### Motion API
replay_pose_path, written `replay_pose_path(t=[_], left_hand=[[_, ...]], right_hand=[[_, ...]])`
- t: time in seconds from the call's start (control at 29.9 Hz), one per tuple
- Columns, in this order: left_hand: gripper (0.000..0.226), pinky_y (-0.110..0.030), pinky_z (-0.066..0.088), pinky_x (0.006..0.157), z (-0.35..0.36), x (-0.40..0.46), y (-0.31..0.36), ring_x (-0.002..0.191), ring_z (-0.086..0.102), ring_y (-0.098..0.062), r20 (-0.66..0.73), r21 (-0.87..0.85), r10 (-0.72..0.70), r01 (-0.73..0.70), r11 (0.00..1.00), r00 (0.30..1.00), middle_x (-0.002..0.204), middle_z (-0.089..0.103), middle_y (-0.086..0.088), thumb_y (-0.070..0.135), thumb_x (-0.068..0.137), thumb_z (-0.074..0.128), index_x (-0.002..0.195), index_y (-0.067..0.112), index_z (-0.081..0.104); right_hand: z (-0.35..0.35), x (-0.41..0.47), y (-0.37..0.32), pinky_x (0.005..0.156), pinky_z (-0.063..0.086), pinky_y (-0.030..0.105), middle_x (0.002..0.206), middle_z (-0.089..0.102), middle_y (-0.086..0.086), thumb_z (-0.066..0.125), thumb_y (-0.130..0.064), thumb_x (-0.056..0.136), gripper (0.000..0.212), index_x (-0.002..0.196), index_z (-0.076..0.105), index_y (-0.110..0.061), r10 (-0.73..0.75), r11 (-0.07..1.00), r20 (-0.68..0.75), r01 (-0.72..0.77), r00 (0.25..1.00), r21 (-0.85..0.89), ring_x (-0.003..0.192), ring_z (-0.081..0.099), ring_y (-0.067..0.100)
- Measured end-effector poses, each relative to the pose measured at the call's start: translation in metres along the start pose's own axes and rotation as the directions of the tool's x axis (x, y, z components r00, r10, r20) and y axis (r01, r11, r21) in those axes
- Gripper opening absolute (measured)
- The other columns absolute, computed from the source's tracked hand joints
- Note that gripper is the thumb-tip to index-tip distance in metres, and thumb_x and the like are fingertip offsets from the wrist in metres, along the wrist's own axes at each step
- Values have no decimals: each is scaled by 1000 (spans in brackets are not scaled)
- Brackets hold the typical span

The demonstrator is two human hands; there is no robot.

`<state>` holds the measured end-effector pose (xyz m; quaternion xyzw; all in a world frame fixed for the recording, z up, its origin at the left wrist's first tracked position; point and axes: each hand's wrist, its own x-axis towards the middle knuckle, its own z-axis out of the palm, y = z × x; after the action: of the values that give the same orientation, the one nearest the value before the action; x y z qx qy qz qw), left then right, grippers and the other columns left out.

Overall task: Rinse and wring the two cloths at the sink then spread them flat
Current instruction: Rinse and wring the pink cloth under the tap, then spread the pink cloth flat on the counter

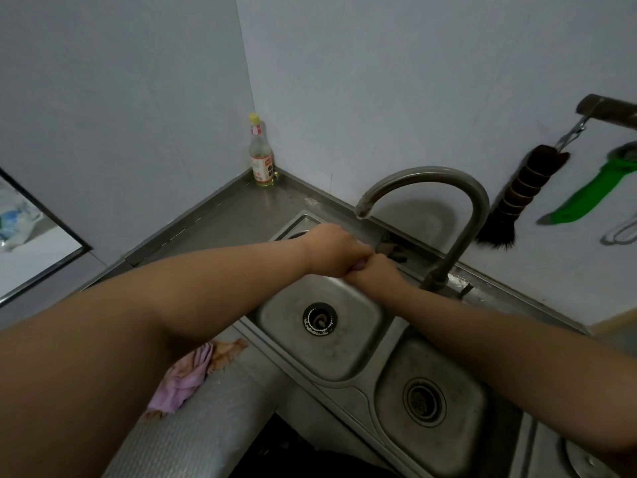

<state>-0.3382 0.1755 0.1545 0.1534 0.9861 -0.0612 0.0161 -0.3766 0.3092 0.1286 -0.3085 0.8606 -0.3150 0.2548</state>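
My left hand (pixel 336 250) and my right hand (pixel 377 276) are clenched fist against fist over the back of the left sink basin (pixel 348 353), just below the tap spout (pixel 365 210). Only a sliver of a pinkish cloth (pixel 359 267) shows, squeezed between the two fists. No water is visible from the spout. A second cloth (pixel 186 377), lilac with brownish stained edges, lies crumpled on the ribbed draining board at the lower left, partly hidden under my left forearm.
A second, smaller basin (pixel 400 370) lies to the right. A glass bottle (pixel 261 157) stands in the counter corner. A dark brush (pixel 517 198) and a green-handled tool (pixel 593 193) hang on the right wall. Something dark (pixel 396 253) lies behind my hands.
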Motion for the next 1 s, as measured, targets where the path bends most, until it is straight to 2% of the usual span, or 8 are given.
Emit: replay_pose_path(t=[0.13, 0.27, 0.37, 0.5, 0.57, 0.74, 0.87, 1.0], left_hand=[[23, -33, 49, 69, 1, -2, -3, 77, 60, -22, -9, -4, 3, -3, 1000, 1000, 88, 64, -1, 33, 98, 41, 113, 22, 56], [26, -34, 52, 67, 2, -5, -3, 72, 61, -22, -22, 22, 9, -9, 1000, 1000, 82, 63, -2, 34, 98, 42, 118, 20, 51], [37, -38, 55, 67, 5, -10, -4, 74, 61, -23, -35, -17, -86, 85, 996, 996, 82, 61, -2, 29, 92, 52, 126, 15, 43], [35, -39, 50, 80, 19, -26, -15, 96, 55, -23, -182, -195, -163, 127, 973, 970, 104, 59, -5, 34, 85, 62, 111, 13, 54], [36, -38, 48, 81, 24, -34, -20, 94, 53, -23, -211, -237, -171, 119, 964, 963, 103, 57, -7, 40, 83, 62, 105, 12, 57], [46, -30, 43, 83, 15, -49, -20, 95, 54, -18, -153, -302, -217, 164, 939, 964, 107, 57, -2, 49, 80, 67, 110, 18, 53], [54, -26, 48, 81, 6, -67, -19, 95, 56, -12, 17, -614, -361, 294, 733, 933, 107, 58, 4, 39, 71, 80, 111, 24, 48], [43, -14, 50, 66, -8, -90, -18, 86, 63, -8, 170, -849, -394, 337, 407, 903, 100, 61, 7, 26, 79, 78, 110, 26, 49]], right_hand=[[-1, -1, -5, 47, 29, 25, 53, 45, 0, 65, -10, 78, 21, 60, 54, -5, 5, 1000, 1, -5, 1000, 18, 52, 43, 12], [2, -1, -5, 50, 29, 25, 53, 41, 0, 64, -4, 78, 33, 57, 40, -14, -8, 994, -10, 9, 1000, 106, 50, 38, 11], [0, -2, 2, 57, 38, 26, 61, 50, 4, 65, -11, 82, 20, 70, 49, -11, 1, 980, 97, -20, 995, 199, 57, 47, 14], [-11, 0, 5, 74, 52, 35, 108, 63, 15, 56, -46, 91, 44, 120, 55, -13, 88, 892, 207, -170, 974, 419, 93, 61, 22], [-11, -1, 6, 87, 52, 40, 120, 61, 15, 51, -50, 92, 47, 124, 56, -17, 134, 808, 189, -217, 973, 548, 103, 60, 24], [-6, -7, -6, 78, 53, 31, 103, 66, 12, 57, -12, 92, 15, 104, 61, -4, 88, 715, 118, -146, 989, 684, 94, 63, 22], [-12, -10, -28, 59, 52, 19, 88, 64, 1, 56, -9, 92, 5, 88, 58, -11, 31, 696, 20, -36, 999, 717, 81, 63, 13], [-11, -5, -50, 65, 56, 23, 87, 65, 2, 58, -11, 91, 5, 86, 58, -9, -55, 748, -62, 82, 997, 658, 80, 65, 14]])
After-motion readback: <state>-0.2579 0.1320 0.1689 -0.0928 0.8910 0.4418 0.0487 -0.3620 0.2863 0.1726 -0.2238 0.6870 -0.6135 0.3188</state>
